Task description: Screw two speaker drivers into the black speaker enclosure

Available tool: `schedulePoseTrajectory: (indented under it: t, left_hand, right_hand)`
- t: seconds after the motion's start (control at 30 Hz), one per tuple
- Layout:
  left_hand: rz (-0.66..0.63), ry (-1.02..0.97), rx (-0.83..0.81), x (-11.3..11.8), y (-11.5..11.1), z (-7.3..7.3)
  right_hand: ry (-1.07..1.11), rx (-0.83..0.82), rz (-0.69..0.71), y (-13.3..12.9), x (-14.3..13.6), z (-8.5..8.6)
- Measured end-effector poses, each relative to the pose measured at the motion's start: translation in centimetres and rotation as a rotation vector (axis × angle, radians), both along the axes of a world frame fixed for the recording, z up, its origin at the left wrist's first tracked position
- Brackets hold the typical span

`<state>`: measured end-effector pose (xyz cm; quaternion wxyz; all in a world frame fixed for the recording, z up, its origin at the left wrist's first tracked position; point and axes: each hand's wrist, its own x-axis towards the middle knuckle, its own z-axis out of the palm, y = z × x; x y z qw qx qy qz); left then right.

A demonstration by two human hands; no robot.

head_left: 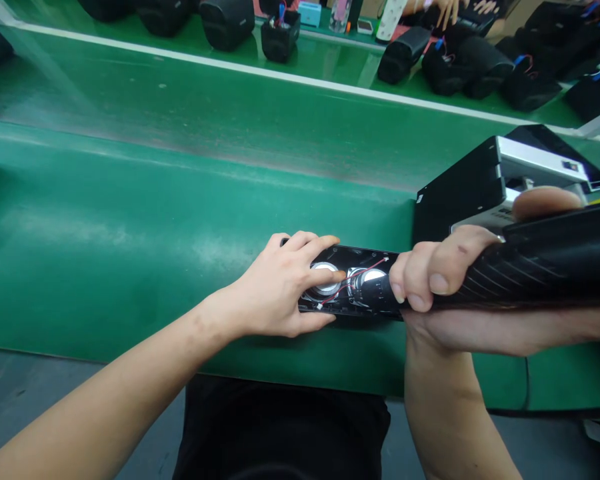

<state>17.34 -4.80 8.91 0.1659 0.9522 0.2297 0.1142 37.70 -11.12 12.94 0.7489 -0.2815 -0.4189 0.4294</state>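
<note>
We've got our left hand [290, 287] holding a black speaker panel [355, 256] by its edges on the green surface [130, 260], right hand [447, 263] wrapped round a ridged black tool [555, 260].

Counted at near bench [130, 253]: one left hand [285, 290], one right hand [440, 270], one black cylindrical tool [560, 260], one black panel [353, 255] bearing two round speakers [373, 276] and two white connectors [320, 306]. Noted beyond: one light-blue box [309, 13].
</note>
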Motion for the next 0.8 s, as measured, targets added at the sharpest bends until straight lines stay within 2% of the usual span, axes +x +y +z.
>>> schedulePoseTrajectory:
  t: [0.3, 0.67, 0.8]
  left_hand:
    - [0.0, -0.011, 0.008, 0.12, 0.05, 0.04]
    - [0.001, -0.006, 0.008, -0.03, 0.01, -0.02]
    - [-0.001, -0.003, 0.004, -0.03, 0.06, 0.04]
  right_hand:
    - [0.01, -0.016, -0.013, 0.19, -0.31, 0.23]
    - [0.006, 0.018, 0.024, -0.14, 0.53, -0.49]
    - [-0.005, 0.006, -0.006, -0.11, 0.29, -0.32]
